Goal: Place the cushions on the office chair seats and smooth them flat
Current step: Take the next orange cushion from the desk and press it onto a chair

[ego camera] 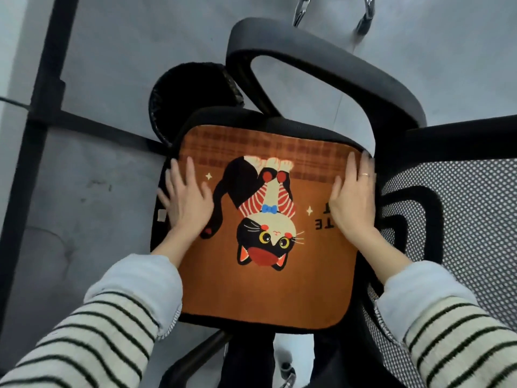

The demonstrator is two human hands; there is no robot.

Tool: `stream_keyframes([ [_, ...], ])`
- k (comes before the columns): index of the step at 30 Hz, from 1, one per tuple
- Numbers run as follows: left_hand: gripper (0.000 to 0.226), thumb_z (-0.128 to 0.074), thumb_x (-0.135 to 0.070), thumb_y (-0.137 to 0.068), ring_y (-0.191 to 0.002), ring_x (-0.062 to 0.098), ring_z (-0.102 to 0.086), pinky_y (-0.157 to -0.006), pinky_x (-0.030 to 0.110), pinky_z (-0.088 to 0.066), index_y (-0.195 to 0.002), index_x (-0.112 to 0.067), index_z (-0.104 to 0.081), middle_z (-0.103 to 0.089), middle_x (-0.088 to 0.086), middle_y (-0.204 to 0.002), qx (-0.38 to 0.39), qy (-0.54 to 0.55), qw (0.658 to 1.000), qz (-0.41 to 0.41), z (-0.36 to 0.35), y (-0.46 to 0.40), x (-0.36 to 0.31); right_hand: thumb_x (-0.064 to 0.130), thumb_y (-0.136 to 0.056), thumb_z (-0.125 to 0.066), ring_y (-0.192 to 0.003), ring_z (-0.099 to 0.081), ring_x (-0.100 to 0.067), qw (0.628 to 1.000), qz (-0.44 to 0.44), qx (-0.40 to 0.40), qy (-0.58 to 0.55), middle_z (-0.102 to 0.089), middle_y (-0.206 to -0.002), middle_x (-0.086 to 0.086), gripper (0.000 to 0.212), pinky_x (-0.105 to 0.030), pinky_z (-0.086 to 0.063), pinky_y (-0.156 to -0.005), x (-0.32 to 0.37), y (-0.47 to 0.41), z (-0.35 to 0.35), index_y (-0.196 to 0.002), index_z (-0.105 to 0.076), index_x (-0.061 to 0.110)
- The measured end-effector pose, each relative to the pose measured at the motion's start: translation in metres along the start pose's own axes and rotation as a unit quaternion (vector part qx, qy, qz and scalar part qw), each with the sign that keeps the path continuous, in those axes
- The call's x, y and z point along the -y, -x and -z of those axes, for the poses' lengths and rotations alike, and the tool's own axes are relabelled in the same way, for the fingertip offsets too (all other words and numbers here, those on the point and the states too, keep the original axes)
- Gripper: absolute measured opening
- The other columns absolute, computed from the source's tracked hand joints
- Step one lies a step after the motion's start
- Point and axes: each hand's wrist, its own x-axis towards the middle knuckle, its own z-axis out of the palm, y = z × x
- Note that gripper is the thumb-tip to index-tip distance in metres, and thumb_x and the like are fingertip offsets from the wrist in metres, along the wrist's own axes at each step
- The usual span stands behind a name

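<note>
An orange cushion (pixel 263 287) with a black cat picture lies flat on the black seat (pixel 240 117) of an office chair in the middle of the view. My left hand (pixel 187 200) rests palm down on the cushion's left edge, fingers straight and spread. My right hand (pixel 354 197) lies flat on the cushion's right edge, fingers straight, beside the armrest (pixel 321 65). Neither hand grips anything.
The chair's mesh backrest (pixel 475 208) rises at the right, with a dark-bordered lumbar pad (pixel 414 219) on it. A round black object (pixel 190 91) stands on the grey floor behind the seat. A black frame leg (pixel 39 107) runs along the left. Chrome chair legs (pixel 363 12) show at the top.
</note>
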Motion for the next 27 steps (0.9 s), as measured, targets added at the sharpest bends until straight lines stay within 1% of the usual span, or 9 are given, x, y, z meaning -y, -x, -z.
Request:
stream_keyframes([
  [2,0.06,-0.034,-0.035,-0.095,-0.145,0.031,0.001,-0.114,0.06,-0.005,-0.149,-0.028,-0.009,0.003,0.01,-0.158,-0.011,-0.038,0.996,-0.074,-0.004,-0.028,-0.021,0.027,-0.101,-0.03,-0.146,-0.009,-0.034,0.998,0.025,0.039,0.04,-0.015,-0.157,-0.018,0.051,-0.046,-0.008,-0.12,-0.004,-0.024,-0.007,-0.148,-0.025,0.009],
  [4,0.058,-0.032,-0.04,-0.095,-0.145,0.032,0.003,-0.11,0.066,-0.003,-0.148,-0.032,-0.011,0.001,0.01,-0.158,-0.033,-0.071,0.989,-0.125,-0.012,-0.054,-0.04,0.035,-0.101,-0.023,-0.147,-0.005,-0.031,0.995,0.032,0.054,0.073,-0.012,-0.158,-0.014,0.052,-0.045,-0.003,-0.12,-0.008,-0.042,-0.02,-0.15,-0.019,0.016],
  [6,0.057,-0.028,-0.043,-0.094,-0.145,0.035,0.001,-0.106,0.07,-0.003,-0.147,-0.035,-0.011,-0.003,0.01,-0.158,-0.068,-0.097,0.985,-0.125,-0.027,-0.071,-0.048,0.038,-0.1,-0.021,-0.147,-0.005,-0.03,0.994,0.029,0.019,0.1,-0.011,-0.158,-0.013,0.054,-0.045,0.0,-0.119,-0.013,-0.048,-0.038,-0.15,-0.015,0.019],
  [9,0.058,-0.022,-0.045,-0.092,-0.145,0.035,-0.003,-0.106,0.069,-0.002,-0.147,-0.038,-0.006,-0.005,0.009,-0.158,-0.123,-0.137,0.977,-0.111,-0.046,-0.074,-0.045,0.038,-0.097,-0.021,-0.147,-0.008,-0.031,0.991,0.026,-0.034,0.124,-0.014,-0.158,-0.013,0.056,-0.046,0.0,-0.117,-0.013,-0.047,-0.058,-0.15,-0.017,0.019],
  [15,0.058,-0.022,-0.042,-0.093,-0.145,0.036,0.002,-0.104,0.073,-0.002,-0.148,-0.036,-0.003,0.0,0.01,-0.158,-0.108,-0.113,0.98,-0.127,-0.037,-0.067,-0.049,0.037,-0.097,-0.019,-0.147,-0.003,-0.031,0.995,0.011,-0.019,0.102,-0.007,-0.159,-0.013,0.057,-0.054,0.0,-0.116,0.0,-0.043,-0.048,-0.151,-0.014,0.018],
  [18,0.054,-0.024,-0.04,-0.095,-0.145,0.033,0.005,-0.104,0.073,0.003,-0.147,-0.036,-0.01,0.001,0.007,-0.159,-0.072,-0.108,0.962,-0.241,-0.045,-0.045,-0.063,0.036,-0.097,-0.023,-0.147,-0.006,-0.029,0.993,0.085,-0.025,0.075,-0.009,-0.159,-0.01,0.055,-0.057,0.003,-0.113,0.029,-0.03,-0.053,-0.15,-0.019,0.021],
  [20,0.051,-0.024,-0.039,-0.096,-0.146,0.031,0.002,-0.104,0.074,0.002,-0.146,-0.037,-0.015,-0.004,0.005,-0.158,-0.074,-0.111,0.951,-0.28,-0.052,-0.037,-0.076,0.036,-0.097,-0.026,-0.146,-0.011,-0.029,0.988,0.136,-0.035,0.069,-0.015,-0.158,-0.009,0.052,-0.058,0.0,-0.113,0.045,-0.029,-0.062,-0.148,-0.024,0.024],
  [23,0.05,-0.027,-0.037,-0.096,-0.145,0.032,-0.007,-0.103,0.075,-0.003,-0.145,-0.039,-0.021,-0.012,0.005,-0.158,-0.1,-0.132,0.951,-0.263,-0.067,-0.034,-0.08,0.036,-0.098,-0.027,-0.145,-0.017,-0.031,0.984,0.141,-0.045,0.095,-0.021,-0.157,-0.008,0.05,-0.063,-0.008,-0.112,0.046,-0.028,-0.08,-0.147,-0.027,0.027],
  [27,0.05,-0.026,-0.037,-0.096,-0.145,0.033,-0.009,-0.103,0.075,-0.005,-0.145,-0.039,-0.021,-0.014,0.005,-0.157,-0.103,-0.143,0.949,-0.263,-0.066,-0.036,-0.081,0.037,-0.098,-0.024,-0.145,-0.017,-0.032,0.981,0.15,-0.052,0.113,-0.021,-0.157,-0.008,0.051,-0.063,-0.009,-0.112,0.046,-0.03,-0.083,-0.148,-0.024,0.028],
])
